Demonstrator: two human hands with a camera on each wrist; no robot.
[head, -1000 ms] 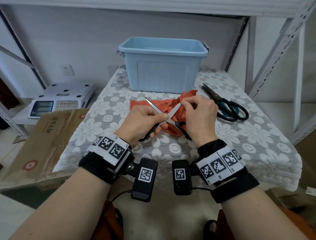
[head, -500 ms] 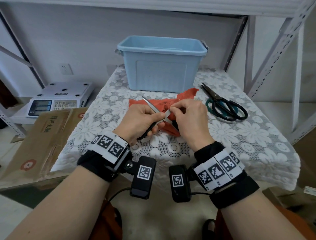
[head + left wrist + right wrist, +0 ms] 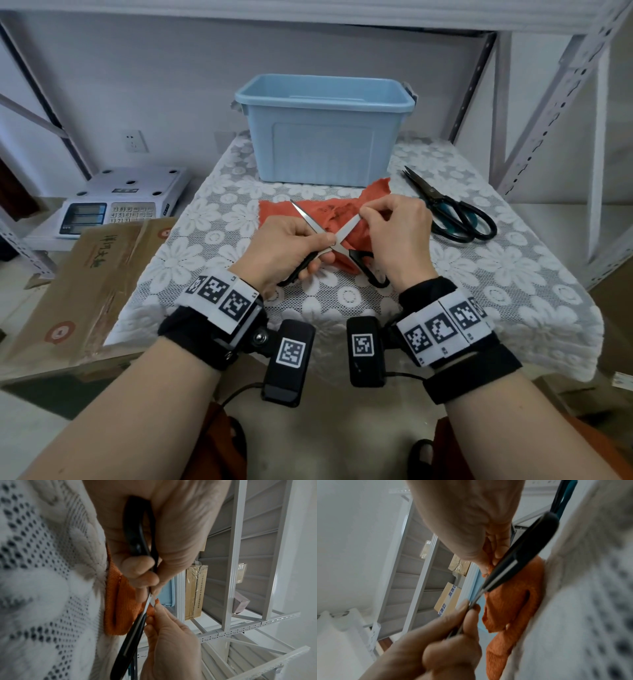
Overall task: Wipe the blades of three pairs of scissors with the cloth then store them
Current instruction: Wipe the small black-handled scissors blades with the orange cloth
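A black-handled pair of scissors (image 3: 334,245) is held over the lace-covered table (image 3: 212,253), blades spread in an X. My left hand (image 3: 318,251) grips one handle (image 3: 137,534) near the pivot. My right hand (image 3: 364,215) pinches a fold of the orange cloth (image 3: 329,214) around the tip of the right-hand blade (image 3: 347,229). The rest of the cloth (image 3: 510,608) lies on the table beneath. The other handle (image 3: 530,545) hangs free under my right palm. A second pair of scissors (image 3: 448,210), with teal and black handles, lies shut to the right.
A light blue open bin (image 3: 325,130) stands behind the cloth. Left of the table are a white scale (image 3: 120,202) and a cardboard box (image 3: 85,281). Grey shelf uprights (image 3: 565,96) rise at the right and back.
My right hand with the cloth slid in toward the pivot, then back out to the blade tip. The left hand kept its grip on the scissors.
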